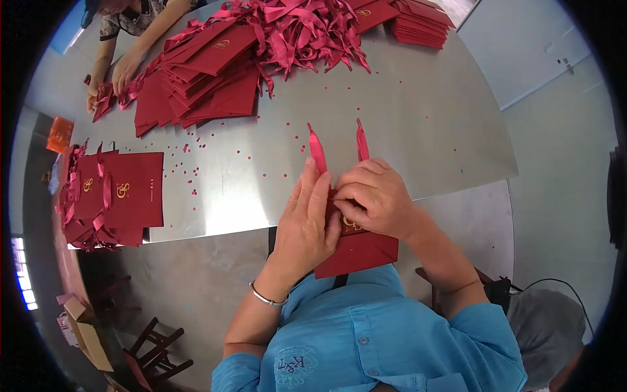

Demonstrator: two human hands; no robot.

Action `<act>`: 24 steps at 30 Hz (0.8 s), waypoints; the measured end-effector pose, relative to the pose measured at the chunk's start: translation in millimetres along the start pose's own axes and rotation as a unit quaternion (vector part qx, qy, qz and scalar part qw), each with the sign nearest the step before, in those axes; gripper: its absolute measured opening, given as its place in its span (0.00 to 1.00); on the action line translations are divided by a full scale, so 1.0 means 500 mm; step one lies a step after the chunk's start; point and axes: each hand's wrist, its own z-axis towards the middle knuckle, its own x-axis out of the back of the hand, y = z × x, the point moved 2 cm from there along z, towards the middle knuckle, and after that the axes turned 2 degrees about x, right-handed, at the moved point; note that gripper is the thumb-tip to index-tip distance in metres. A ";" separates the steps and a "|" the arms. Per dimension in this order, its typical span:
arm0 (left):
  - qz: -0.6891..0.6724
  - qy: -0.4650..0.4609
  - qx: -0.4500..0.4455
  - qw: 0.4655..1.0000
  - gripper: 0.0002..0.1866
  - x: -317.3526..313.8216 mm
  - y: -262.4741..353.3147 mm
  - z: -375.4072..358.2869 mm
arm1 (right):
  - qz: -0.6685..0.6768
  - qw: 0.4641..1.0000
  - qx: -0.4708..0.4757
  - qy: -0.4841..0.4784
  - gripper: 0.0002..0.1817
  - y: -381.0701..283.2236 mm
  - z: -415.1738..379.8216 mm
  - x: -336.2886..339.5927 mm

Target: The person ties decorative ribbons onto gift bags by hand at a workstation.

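I hold a dark red paper bag (362, 251) with a gold logo against the near edge of the metal table (405, 124). My left hand (305, 222) lies flat on the bag's left side, fingers pointing toward its top. My right hand (377, 199) pinches the bag's upper edge at the middle. Two red ribbon ends (317, 149) stick up from the bag's top, beyond my fingers.
A stack of finished red bags (121, 193) with ribbons lies at the left. More flat bags (202, 81) and a heap of loose ribbons (300, 29) fill the far side. Another person's hands (114, 75) work at the far left. Small red paper dots are scattered across the tabletop.
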 end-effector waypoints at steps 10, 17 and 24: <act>0.094 -0.049 -0.012 0.994 0.24 -0.013 0.037 0.020 | 0.122 0.887 -0.430 -0.111 0.08 0.064 -0.008 0.083; 0.126 -0.042 0.016 0.991 0.24 -0.058 0.058 0.033 | 0.091 0.863 -0.467 -0.166 0.12 0.064 0.012 0.056; 0.097 -0.013 0.019 0.995 0.24 -0.062 0.051 0.023 | -0.079 0.870 -0.421 -0.243 0.13 0.047 0.038 0.060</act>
